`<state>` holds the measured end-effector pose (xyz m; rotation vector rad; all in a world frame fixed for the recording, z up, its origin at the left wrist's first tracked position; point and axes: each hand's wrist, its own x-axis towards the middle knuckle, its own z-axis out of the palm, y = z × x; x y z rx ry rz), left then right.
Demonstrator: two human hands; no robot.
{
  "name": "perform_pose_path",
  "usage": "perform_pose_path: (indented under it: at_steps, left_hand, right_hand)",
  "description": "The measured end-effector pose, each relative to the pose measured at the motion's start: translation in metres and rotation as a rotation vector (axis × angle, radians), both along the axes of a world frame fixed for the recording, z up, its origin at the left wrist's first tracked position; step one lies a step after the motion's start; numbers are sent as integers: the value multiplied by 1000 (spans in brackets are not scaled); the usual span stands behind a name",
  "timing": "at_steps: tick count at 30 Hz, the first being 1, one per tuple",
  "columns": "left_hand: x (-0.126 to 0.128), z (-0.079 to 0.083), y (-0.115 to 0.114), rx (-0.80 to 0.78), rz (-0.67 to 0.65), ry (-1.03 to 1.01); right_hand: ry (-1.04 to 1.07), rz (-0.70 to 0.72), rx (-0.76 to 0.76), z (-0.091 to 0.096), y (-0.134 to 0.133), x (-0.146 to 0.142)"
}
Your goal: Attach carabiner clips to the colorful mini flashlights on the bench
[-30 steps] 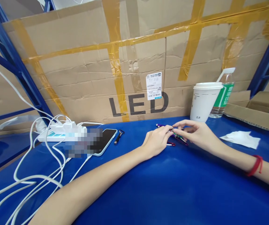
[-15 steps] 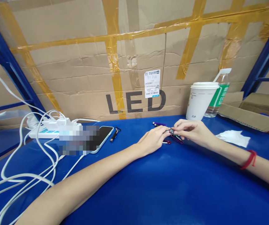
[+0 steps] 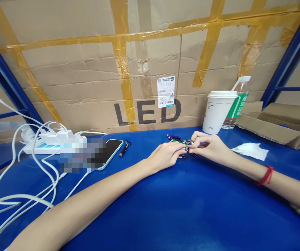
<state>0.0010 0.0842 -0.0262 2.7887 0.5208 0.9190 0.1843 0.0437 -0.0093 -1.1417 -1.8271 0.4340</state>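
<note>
Both hands meet over a small cluster of coloured pen-like keychain lights on the blue table point(image 3: 181, 209). My left hand point(image 3: 165, 155) pinches one end of a small green light point(image 3: 179, 141), and my right hand point(image 3: 209, 146) pinches a tiny part at the other end, fingertips touching. A purple light point(image 3: 173, 136) lies just behind them. A red one point(image 3: 182, 156) shows under my left fingers. A black one with a clip point(image 3: 124, 149) lies apart to the left, beside the phone point(image 3: 110, 151).
A white lidded paper cup point(image 3: 216, 111) and a water bottle point(image 3: 235, 106) stand at the back right. A crumpled tissue point(image 3: 250, 150) and an open carton point(image 3: 280, 125) lie right. A power strip point(image 3: 46, 143) with white cables point(image 3: 21, 181) fills the left. Taped cardboard point(image 3: 144, 69) forms the back wall.
The view has drifted right, so everything sits further left in frame. Both hands stayed together on the small light, fingers shifting slightly.
</note>
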Motion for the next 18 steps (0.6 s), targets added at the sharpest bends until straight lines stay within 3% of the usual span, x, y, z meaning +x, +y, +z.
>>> perform_pose_path:
  at_steps: [8,18]
  left_hand:
    - [-1,1,-1,14,16,-15]
    - [0,12,-11,-17,114,48]
  right_hand:
    - [-55,11,40,-2,-1,-1]
    - [71,30,-21,1,0,-7]
